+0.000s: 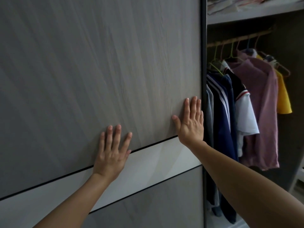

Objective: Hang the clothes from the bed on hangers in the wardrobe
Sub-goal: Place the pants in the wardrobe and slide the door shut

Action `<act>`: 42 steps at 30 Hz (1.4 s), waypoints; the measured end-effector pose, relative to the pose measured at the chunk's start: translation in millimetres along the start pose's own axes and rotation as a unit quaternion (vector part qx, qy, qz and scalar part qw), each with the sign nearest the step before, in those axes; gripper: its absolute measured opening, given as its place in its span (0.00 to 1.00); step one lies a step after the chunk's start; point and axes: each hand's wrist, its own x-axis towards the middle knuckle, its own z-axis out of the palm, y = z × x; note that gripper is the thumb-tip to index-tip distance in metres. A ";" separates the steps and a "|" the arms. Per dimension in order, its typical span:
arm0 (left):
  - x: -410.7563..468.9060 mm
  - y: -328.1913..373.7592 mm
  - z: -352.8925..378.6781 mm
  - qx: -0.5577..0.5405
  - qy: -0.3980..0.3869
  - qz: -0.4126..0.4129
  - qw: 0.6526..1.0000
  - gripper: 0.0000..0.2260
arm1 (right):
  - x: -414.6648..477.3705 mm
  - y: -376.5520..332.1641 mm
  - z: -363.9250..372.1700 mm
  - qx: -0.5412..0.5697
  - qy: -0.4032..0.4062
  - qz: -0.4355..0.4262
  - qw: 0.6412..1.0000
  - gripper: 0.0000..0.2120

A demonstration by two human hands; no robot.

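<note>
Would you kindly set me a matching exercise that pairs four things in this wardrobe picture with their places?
1. left hand
2. right hand
3. yellow shirt
4. shelf

A. above the rail
B. flat on the door, beside its dark edge
C. flat on the door, over the top line of the white band
D. rightmost garment on the rail

Pairs: 1-C, 2-B, 3-D, 4-A.

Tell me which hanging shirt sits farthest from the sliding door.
The yellow shirt, rightmost on the rail; the mauve shirt and navy clothes hang nearer the door.
</note>
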 end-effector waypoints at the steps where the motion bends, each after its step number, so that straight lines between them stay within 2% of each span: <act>1: 3.3 5.1 0.1 -0.005 -0.002 -0.002 1.000 0.26 | 2.3 5.4 -0.6 -0.003 0.003 0.002 1.000 0.36; 10: 50.1 61.4 -0.9 -0.050 -0.019 0.018 0.998 0.26 | 29.9 72.7 -24.9 -0.037 0.005 0.014 0.999 0.37; 16: 92.0 112.6 1.6 -0.063 -0.045 0.033 0.996 0.31 | 55.7 130.9 -46.6 -0.020 -0.004 0.039 0.999 0.38; 29: 205.7 257.4 27.7 -0.072 -0.030 0.054 0.995 0.28 | 122.7 292.4 -101.1 -0.016 -0.034 0.066 0.997 0.37; 38: 284.8 332.0 28.9 -0.123 -0.021 0.127 0.984 0.23 | 154.0 386.6 -134.2 -0.016 -0.073 0.165 0.983 0.38; 42: 315.4 342.8 25.8 -0.136 0.008 0.116 0.984 0.23 | 151.9 409.3 -129.9 -0.008 -0.070 0.192 0.979 0.37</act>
